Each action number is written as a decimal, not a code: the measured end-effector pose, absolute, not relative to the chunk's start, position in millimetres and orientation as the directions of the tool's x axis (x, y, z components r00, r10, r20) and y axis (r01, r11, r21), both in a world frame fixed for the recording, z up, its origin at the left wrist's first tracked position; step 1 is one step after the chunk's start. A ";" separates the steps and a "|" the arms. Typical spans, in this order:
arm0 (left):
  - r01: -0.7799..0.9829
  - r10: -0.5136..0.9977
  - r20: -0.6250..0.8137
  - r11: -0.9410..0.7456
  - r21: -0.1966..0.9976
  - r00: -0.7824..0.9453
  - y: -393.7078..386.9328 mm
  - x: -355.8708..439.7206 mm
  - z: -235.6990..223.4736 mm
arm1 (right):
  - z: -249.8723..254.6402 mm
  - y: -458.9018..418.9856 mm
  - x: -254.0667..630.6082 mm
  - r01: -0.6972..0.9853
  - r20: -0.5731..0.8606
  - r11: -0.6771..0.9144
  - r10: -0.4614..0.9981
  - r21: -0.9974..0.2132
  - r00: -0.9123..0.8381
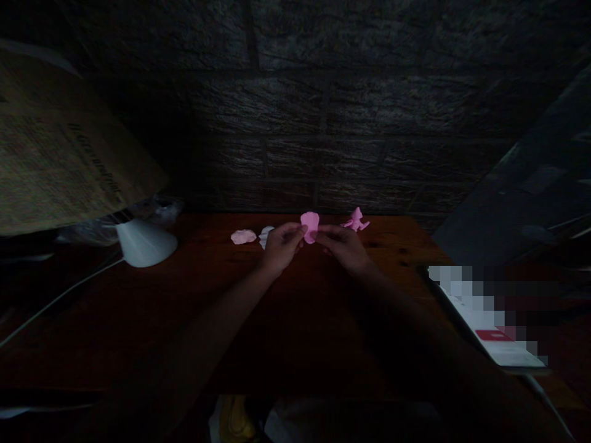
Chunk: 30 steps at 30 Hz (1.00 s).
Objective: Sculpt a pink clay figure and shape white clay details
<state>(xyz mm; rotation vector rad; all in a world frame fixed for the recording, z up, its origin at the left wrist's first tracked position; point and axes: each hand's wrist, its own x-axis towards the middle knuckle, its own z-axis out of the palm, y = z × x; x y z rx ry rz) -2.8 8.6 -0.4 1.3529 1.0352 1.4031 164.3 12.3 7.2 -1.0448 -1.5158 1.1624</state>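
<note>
Both my hands meet over the far middle of a dark wooden table. My left hand and my right hand pinch a small flat pink piece, soft like clay or foam, between their fingertips and hold it a little above the tabletop. A pale pink lump lies on the table to the left. A white piece sits just behind my left hand. A pink shaped figure stands to the right, near the wall.
A white lamp base with a cable stands at the left under a tilted cardboard sheet. A lit phone or tablet lies at the right. A dark brick-patterned wall closes the back. The scene is very dim.
</note>
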 end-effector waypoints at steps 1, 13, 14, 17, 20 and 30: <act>-0.057 0.970 0.242 -0.241 0.969 -0.003 9.0 -2.6 -0.9 | 7.0 12.6 164.3 0.087 0.167 0.190 0.961 -0.978 -0.218; -0.008 0.970 0.234 -0.234 0.972 0.058 9.4 -2.3 -4.4 | 5.5 12.7 166.0 0.106 0.167 0.195 0.959 -0.975 -0.230; 0.001 0.969 0.243 -0.244 0.970 0.049 8.9 -2.5 -3.8 | 5.4 12.7 165.7 0.107 0.162 0.190 0.960 -0.976 -0.227; 0.010 0.960 0.279 -0.280 0.960 0.033 7.8 -2.6 -2.2 | 5.6 12.8 165.5 0.102 0.145 0.170 0.965 -0.980 -0.219; 0.003 0.955 0.296 -0.297 0.955 0.016 7.7 -2.5 -1.6 | 6.0 12.9 165.9 0.120 0.123 0.154 0.965 -0.981 -0.231; -0.020 0.961 0.277 -0.277 0.961 -0.012 8.8 -1.9 -2.8 | 5.3 12.4 166.6 0.190 0.158 0.214 0.948 -0.958 -0.276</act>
